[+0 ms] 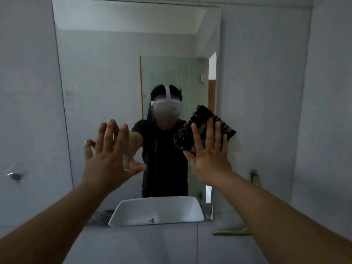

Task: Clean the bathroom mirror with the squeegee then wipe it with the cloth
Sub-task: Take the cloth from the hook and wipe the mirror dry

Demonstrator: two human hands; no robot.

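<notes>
Head view: the cloth (204,127), dark and patterned, is pressed flat against the mirror (118,63) near its right edge by the right hand (207,151), whose fingers (197,136) are spread wide over the fabric and not curled round it. The left hand (108,153) is raised in front of the glass with its fingers splayed and nothing held; whether the glass is touched by it cannot be told.

The squeegee (233,231), green, is seen lying on the ledge at the lower right, just below the mirror's corner and well apart from both hands, so the wiping step is judged to be in hand.

Since the cloth is only pinned under a flat palm, it could bunch up or slide out and drop toward the sink, seen only as a reflection (158,208). Its outer corner is already carried past the mirror's edge onto the wall (266,92), so part of a stroke may be wasted there. Fresh fingerprints could be left on the glass if the bare left hand is leaned on it.

No brand, label or readable writing is visible anywhere.
</notes>
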